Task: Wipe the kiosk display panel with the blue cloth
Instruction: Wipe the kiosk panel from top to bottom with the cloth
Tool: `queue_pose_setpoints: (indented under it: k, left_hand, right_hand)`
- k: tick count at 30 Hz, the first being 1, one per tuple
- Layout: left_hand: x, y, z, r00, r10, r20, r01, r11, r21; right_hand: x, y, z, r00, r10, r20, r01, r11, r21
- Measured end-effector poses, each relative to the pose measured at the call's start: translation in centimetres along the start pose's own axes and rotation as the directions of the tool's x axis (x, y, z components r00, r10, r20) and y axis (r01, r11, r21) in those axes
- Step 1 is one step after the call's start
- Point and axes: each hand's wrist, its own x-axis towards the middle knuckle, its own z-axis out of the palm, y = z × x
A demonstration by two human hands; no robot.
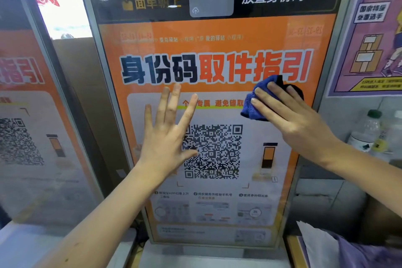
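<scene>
Glossy, reflective kiosk display panel [208,54] in matt metal frame [87,28]; fuzzy blue cloth [252,109].

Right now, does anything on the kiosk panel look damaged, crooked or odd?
Nothing stands out. The orange kiosk display panel shows no cracks; the right hand presses the blue cloth on it, the left hand spread flat.

Open panel face above the blue cloth [256,102] and below both hands on the kiosk display panel [217,206]. Left hand [167,137] spread flat over mid-panel, blocking leftward passage. Bottles [367,135] crowded just right of the frame; second kiosk [32,115] close at left.
</scene>
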Motion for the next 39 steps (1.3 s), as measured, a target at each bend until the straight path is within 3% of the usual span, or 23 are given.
queue_pose_setpoints:
  k: [3, 5, 7, 12, 17, 22, 24, 28, 32, 37, 39]
  left_hand:
    - [0.0, 0.9, -0.1, 1.0, 0.003, -0.015, -0.004, 1.0, -0.026]
    - [0.0, 1.4, 0.0, 1.0, 0.004, 0.012, -0.004, 1.0, -0.013]
    - [0.0, 1.6, 0.1, 1.0, -0.003, 0.028, 0.003, 1.0, -0.005]
    - [-0.2, 1.6, 0.1, 1.0, -0.008, 0.019, 0.008, 1.0, -0.005]
    - [-0.2, 3.3, -0.1, 1.0, -0.008, -0.008, 0.008, 0.999, -0.042]
    - [0.1, 4.2, 0.1, 0.999, -0.02, 0.03, 0.021, 0.999, -0.046]
    - [0.0, 4.2, 0.1, 1.0, -0.019, 0.025, 0.02, 0.998, -0.052]
    - [-0.1, 4.3, -0.1, 1.0, -0.013, 0.015, 0.014, 0.998, -0.061]
    - [-0.1, 5.2, -0.1, 1.0, -0.011, 0.006, 0.011, 0.997, -0.082]
    - [-0.1, 5.4, 0.1, 0.999, -0.013, 0.034, 0.015, 0.997, -0.075]
    - [-0.2, 5.3, 0.0, 1.0, -0.008, 0.017, 0.01, 0.997, -0.082]
  right_hand:
    - [-1.7, -0.9, 1.0, 0.989, -0.136, 0.055, 0.136, 0.991, 0.0]
    - [-3.1, -1.2, 1.1, 0.936, -0.315, 0.158, 0.321, 0.947, -0.016]
    - [-3.6, -0.6, 0.8, 0.9, -0.393, 0.187, 0.408, 0.912, -0.049]
    - [-2.9, 2.2, -0.1, 0.991, -0.106, 0.086, 0.112, 0.991, -0.068]
    - [-3.3, 1.6, 0.3, 0.996, -0.062, 0.058, 0.066, 0.996, -0.059]
    - [-6.1, 0.5, 0.7, 0.917, -0.342, 0.207, 0.363, 0.929, -0.076]
    - [-5.8, 1.5, 0.1, 0.926, -0.32, 0.199, 0.343, 0.935, -0.093]
    - [-4.5, 3.3, -0.7, 0.994, -0.089, 0.057, 0.095, 0.99, -0.1]
    - [-5.1, 2.2, -0.3, 0.999, -0.029, 0.034, 0.032, 0.997, -0.074]
    - [-7.7, 0.4, 0.3, 0.925, -0.306, 0.228, 0.329, 0.941, -0.075]
    - [-7.2, 1.4, 0.0, 0.932, -0.282, 0.226, 0.312, 0.944, -0.109]
